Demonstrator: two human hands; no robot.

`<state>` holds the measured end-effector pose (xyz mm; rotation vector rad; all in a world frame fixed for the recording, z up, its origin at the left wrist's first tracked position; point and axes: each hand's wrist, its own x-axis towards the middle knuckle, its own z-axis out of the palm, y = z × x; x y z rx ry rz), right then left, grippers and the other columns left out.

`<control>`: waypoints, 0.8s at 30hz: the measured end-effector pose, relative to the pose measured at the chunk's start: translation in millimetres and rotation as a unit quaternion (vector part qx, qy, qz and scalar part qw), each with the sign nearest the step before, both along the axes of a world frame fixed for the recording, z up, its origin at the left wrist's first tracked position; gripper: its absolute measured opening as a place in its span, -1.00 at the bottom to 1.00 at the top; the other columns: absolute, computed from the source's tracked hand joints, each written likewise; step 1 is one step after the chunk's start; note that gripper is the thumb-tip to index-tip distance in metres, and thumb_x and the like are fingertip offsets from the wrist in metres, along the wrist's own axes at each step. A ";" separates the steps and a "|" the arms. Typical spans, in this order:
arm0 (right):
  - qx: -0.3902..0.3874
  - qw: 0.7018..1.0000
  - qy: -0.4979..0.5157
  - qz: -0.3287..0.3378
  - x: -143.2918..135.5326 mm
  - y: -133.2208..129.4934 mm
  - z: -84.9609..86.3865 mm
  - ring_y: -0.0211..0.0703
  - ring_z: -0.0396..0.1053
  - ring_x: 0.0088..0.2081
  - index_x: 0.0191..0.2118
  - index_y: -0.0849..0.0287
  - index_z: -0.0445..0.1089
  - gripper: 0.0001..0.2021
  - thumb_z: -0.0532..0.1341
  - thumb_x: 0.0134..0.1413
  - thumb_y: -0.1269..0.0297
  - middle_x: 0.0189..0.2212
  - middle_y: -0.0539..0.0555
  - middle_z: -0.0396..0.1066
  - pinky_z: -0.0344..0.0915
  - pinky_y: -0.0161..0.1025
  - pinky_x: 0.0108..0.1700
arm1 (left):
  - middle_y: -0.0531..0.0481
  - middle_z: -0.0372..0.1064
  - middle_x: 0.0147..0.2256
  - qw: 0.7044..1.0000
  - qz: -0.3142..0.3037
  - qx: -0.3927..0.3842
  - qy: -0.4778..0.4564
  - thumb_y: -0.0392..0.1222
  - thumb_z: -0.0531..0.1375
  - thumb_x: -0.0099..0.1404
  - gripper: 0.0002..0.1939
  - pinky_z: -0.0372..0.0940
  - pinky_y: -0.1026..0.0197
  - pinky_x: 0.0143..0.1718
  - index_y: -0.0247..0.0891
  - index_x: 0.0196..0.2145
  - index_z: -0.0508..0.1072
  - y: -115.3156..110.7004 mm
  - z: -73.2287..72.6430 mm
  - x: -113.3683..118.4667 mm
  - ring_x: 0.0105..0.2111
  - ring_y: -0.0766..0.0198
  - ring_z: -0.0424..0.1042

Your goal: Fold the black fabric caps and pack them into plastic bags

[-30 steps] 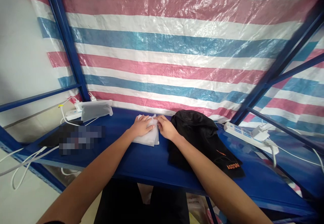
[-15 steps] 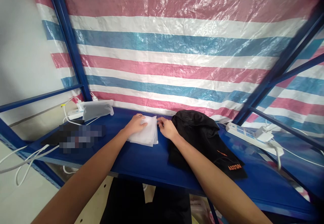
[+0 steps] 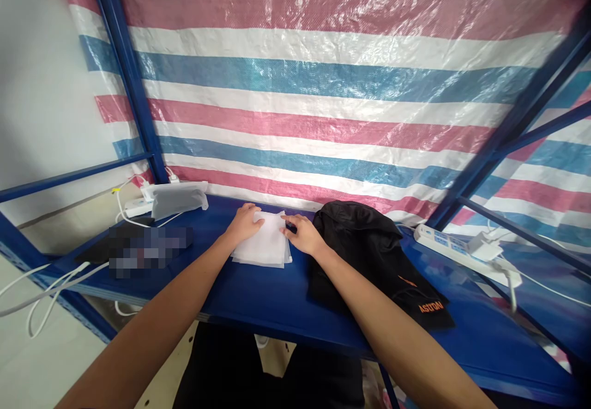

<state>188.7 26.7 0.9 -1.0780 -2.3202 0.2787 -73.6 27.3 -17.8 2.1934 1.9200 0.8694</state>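
Observation:
A loose stack of whitish, translucent frosted zip bags lies flat on the blue shelf, its layers slightly fanned at the right and near edges. My left hand closes around the far left corner, thumb lying across the top sheet and fingers at the back edge. At the far right corner is my right hand, its thumb and index finger apart and touching the stack's edge. Just right of that hand lies a crumpled black garment with orange lettering, partly hidden behind my right forearm.
A white power strip with plugs and cables sits on the right. To the left are a grey pouch-like packet, a dark flat object, white cables and a blurred patch. Blue metal posts and a striped plastic sheet enclose the shelf.
The bags now lie more spread at the right and near edges. My right hand has shifted slightly left over the edge, its thumb and index finger opening apart. My left hand stays at its corner.

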 end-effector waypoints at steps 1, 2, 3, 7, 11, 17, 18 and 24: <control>0.012 1.000 0.009 -0.005 0.3 -3.1 2.2 0.13 0.50 0.12 0.29 0.18 0.53 -0.58 0.36 0.40 0.20 0.10 0.27 0.55 0.37 0.09 0.30 | -0.26 0.35 0.35 1.000 0.002 0.004 0.000 0.01 0.21 0.48 -0.50 0.17 -0.09 0.46 -0.24 0.26 0.52 0.5 0.3 -1.0 0.36 -0.13 0.34; 0.029 0.999 0.016 0.002 0.5 -8.2 5.5 0.15 0.46 0.15 0.31 0.16 0.51 -0.54 0.37 0.40 0.15 0.12 0.28 0.52 0.37 0.10 0.30 | -0.26 0.35 0.36 1.000 0.001 0.007 0.001 0.04 0.18 0.51 -0.49 0.15 -0.09 0.47 -0.25 0.28 0.50 1.2 1.0 -2.3 0.38 -0.13 0.32; 0.049 0.998 0.018 0.025 0.4 -15.0 9.6 0.18 0.43 0.18 0.31 0.14 0.51 -0.51 0.38 0.39 0.08 0.13 0.28 0.50 0.36 0.11 0.31 | -0.25 0.33 0.38 1.000 0.000 0.010 0.001 0.07 0.16 0.53 -0.48 0.12 -0.08 0.49 -0.25 0.30 0.49 2.0 1.8 -4.0 0.41 -0.11 0.28; 0.087 0.975 -0.019 0.206 -4.3 -49.8 25.1 0.19 0.36 0.23 0.24 0.04 0.56 -0.38 0.52 0.17 -0.14 0.16 0.20 0.49 0.28 0.12 0.37 | -0.15 0.30 0.44 1.000 -0.022 -0.008 0.011 0.12 0.07 0.60 -0.45 0.08 -0.06 0.50 -0.17 0.37 0.44 5.2 5.4 -10.7 0.48 -0.05 0.20; 0.063 0.960 -0.064 0.264 -11.2 -67.0 26.8 0.12 0.43 0.16 0.13 0.05 0.62 -0.54 0.52 0.19 -0.01 0.03 0.14 0.57 0.32 0.04 0.33 | -0.14 0.41 0.37 0.998 -0.046 -0.029 0.031 0.14 0.07 0.59 -0.44 0.16 -0.07 0.45 -0.15 0.37 0.46 5.2 5.7 -12.8 0.40 -0.06 0.33; 0.038 0.966 -0.070 0.247 -6.2 -59.1 24.8 0.07 0.50 0.12 0.12 0.10 0.61 -0.65 0.36 0.24 0.43 0.02 0.13 0.61 0.40 -0.03 0.25 | -0.16 0.47 0.28 0.998 -0.038 -0.019 0.055 0.07 0.14 0.54 -0.52 0.23 -0.05 0.39 -0.15 0.28 0.53 6.0 6.3 -14.4 0.32 -0.07 0.39; 0.034 0.966 -0.069 0.246 -4.5 -58.3 25.2 0.06 0.51 0.12 0.12 0.10 0.61 -0.64 0.34 0.23 0.45 0.02 0.13 0.61 0.40 -0.04 0.25 | -0.16 0.48 0.27 0.997 -0.037 -0.020 0.060 0.06 0.15 0.54 -0.53 0.24 -0.06 0.38 -0.14 0.26 0.55 6.7 6.7 -14.8 0.30 -0.07 0.40; 0.051 0.968 -0.086 0.229 3.8 -53.4 28.1 0.11 0.50 0.17 0.09 0.07 0.62 -0.67 0.44 0.21 0.34 0.06 0.13 0.61 0.25 0.10 0.41 | -0.14 0.47 0.28 0.997 -0.020 -0.024 0.076 0.10 0.15 0.54 -0.54 0.27 -0.12 0.31 -0.08 0.24 0.56 9.0 6.3 -14.9 0.28 -0.14 0.39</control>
